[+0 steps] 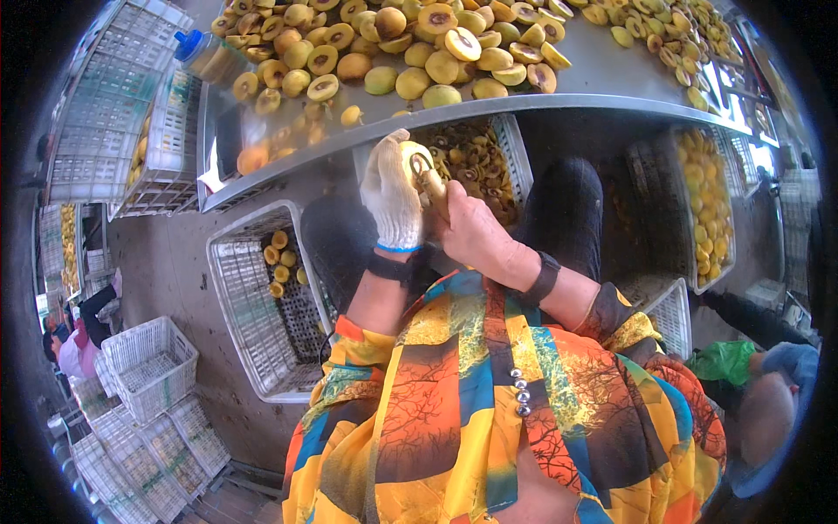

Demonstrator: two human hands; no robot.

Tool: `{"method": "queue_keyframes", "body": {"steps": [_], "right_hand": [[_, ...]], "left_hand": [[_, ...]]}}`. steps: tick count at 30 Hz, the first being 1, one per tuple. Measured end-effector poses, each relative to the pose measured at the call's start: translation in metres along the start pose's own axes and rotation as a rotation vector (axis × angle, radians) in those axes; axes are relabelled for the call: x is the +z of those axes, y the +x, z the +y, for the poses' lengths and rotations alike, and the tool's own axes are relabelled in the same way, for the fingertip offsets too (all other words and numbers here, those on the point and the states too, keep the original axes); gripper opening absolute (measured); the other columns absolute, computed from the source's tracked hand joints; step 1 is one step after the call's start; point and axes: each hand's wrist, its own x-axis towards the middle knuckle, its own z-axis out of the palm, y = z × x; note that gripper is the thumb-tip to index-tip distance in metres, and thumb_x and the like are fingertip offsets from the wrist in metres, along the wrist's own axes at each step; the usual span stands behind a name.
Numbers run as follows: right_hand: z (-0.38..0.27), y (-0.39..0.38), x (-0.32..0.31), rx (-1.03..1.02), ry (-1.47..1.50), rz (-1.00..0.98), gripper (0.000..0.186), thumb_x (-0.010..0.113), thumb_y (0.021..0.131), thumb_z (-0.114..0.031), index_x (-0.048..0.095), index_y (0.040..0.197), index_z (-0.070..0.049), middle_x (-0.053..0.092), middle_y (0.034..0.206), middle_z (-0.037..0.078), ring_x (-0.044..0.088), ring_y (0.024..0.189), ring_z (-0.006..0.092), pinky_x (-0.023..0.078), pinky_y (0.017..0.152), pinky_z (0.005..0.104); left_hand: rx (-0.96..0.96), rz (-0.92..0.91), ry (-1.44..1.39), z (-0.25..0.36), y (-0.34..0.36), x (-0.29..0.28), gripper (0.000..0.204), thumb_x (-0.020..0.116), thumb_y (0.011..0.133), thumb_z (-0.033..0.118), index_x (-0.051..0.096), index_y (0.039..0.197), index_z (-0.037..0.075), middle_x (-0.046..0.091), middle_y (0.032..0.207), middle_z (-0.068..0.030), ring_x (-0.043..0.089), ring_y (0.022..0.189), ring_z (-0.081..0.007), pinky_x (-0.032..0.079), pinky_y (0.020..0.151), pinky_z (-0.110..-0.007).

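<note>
Head view: the left hand, in a white knitted glove with a blue hem, is wrapped closely about a yellow fruit, its fingers curled round with no gap that shows. The right hand, bare, has its fingers closed firmly on the wooden handle of a tool, whose small metal loop lies against the fruit's face. Both hands meet just off the near edge of the metal table, above the gap between the person's knees, and the fruit is at their left, held up there. A dark band circles the right wrist, and another dark band the left. On the table, cut halves lie in a broad heap, many showing brown hollows, with more heaped at the far right; a bottle with a blue cap lies at the left. Under the table a crate holds many browned pieces. Left of the knees, a white crate holds a few orange halves, while a crate at the right is filled with yellow fruits. Stacked crates stand at the far left. At the near right is part of another person, beside something green.
</note>
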Motion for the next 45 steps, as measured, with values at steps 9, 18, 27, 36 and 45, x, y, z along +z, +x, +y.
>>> {"method": "queue_keyframes", "body": {"steps": [9,18,27,36,45], "right_hand": [[-0.006,0.005,-0.013,0.12,0.057,-0.155,0.021,0.052,0.077,-0.012,0.044,0.089,0.005,0.056,0.074,0.03,0.057,0.074,0.0453,0.047,0.067,0.0434],[-0.018,0.0,0.0,0.359,0.405,-0.232,0.022,0.053,0.081,-0.019,0.042,0.09,-0.002,0.049,0.055,0.005,0.049,0.04,0.0131,0.036,0.033,0.028],[-0.025,0.0,-0.015,0.589,0.666,-0.431,0.015,0.053,0.082,-0.015,0.043,0.089,-0.007,0.042,0.052,-0.001,0.041,0.037,0.0083,0.029,0.031,0.0232],[0.002,0.012,-0.009,0.333,1.248,-0.77,0.013,0.054,0.083,-0.008,0.047,0.094,-0.007,0.035,0.054,-0.004,0.031,0.038,0.0043,0.028,0.033,0.0207],[0.085,0.028,0.021,-0.157,-0.471,-0.295,0.025,0.064,0.073,-0.018,0.052,0.087,-0.001,0.058,0.07,0.022,0.058,0.07,0.0401,0.046,0.057,0.044]], "left_hand": [[-0.379,-0.502,-0.039,0.017,0.029,-0.017,0.041,0.049,0.09,0.037,0.058,0.1,-0.002,0.062,0.086,-0.0107,0.061,0.07,-0.018,0.049,0.064,-0.027],[-0.492,-0.298,-0.123,0.018,0.018,-0.01,0.032,0.054,0.088,0.029,0.057,0.095,-0.002,0.063,0.076,-0.0149,0.062,0.062,-0.0236,0.05,0.055,-0.03],[-0.53,-0.332,-0.123,0.009,0.02,-0.006,0.029,0.055,0.087,0.029,0.058,0.089,0.0,0.062,0.072,-0.0153,0.059,0.052,-0.0232,0.049,0.047,-0.031],[-0.443,-0.051,-0.38,0.01,0.048,-0.04,0.033,0.05,0.088,0.037,0.053,0.086,0.004,0.059,0.075,-0.011,0.059,0.059,-0.0204,0.047,0.043,-0.028],[0.263,0.278,1.54,0.101,0.111,-0.174,0.043,0.061,0.078,0.039,0.062,0.109,0.009,0.065,0.087,-0.0128,0.063,0.07,-0.0181,0.048,0.067,-0.031]]}}
